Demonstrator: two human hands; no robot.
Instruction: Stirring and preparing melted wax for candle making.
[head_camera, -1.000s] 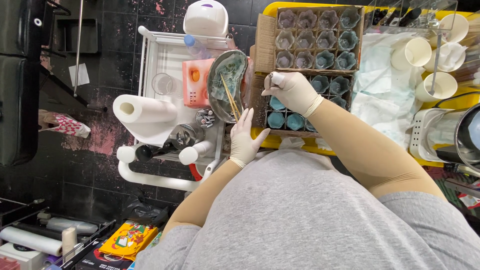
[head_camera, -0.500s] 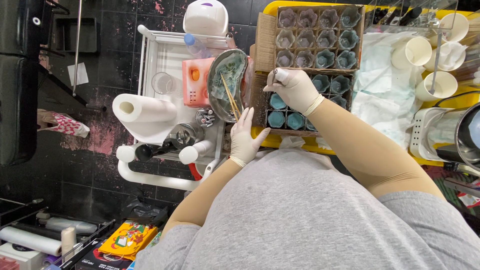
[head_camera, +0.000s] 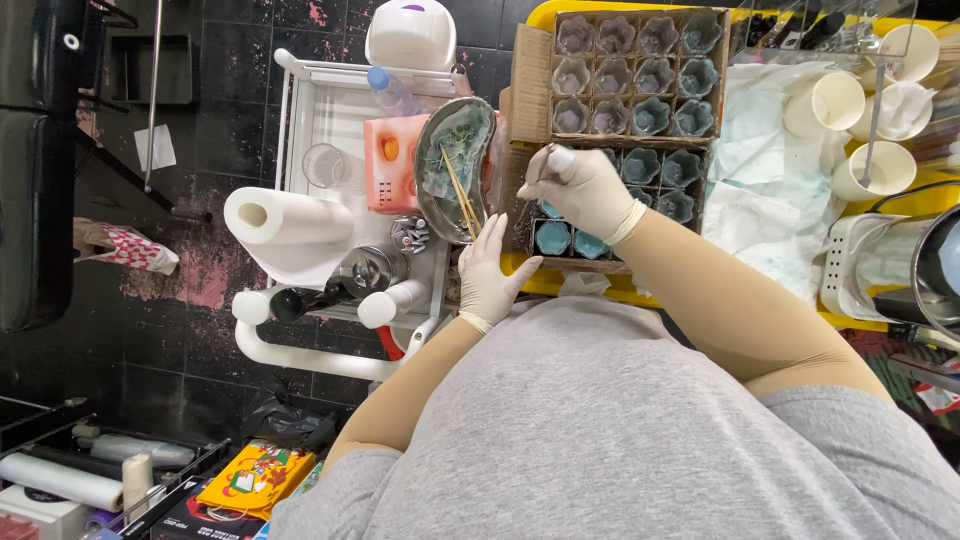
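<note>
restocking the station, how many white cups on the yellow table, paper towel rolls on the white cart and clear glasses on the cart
white cups: 4
paper towel roll: 1
clear glass: 1
total: 6

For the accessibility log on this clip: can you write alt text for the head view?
Seen from above, a person's gloved right hand holds a thin tool over a cardboard tray of small flower-shaped cups, while the gloved left hand rests at the edge of an oval dish holding wooden sticks. A white cart carries a paper towel roll; white cups stand far right.
</note>
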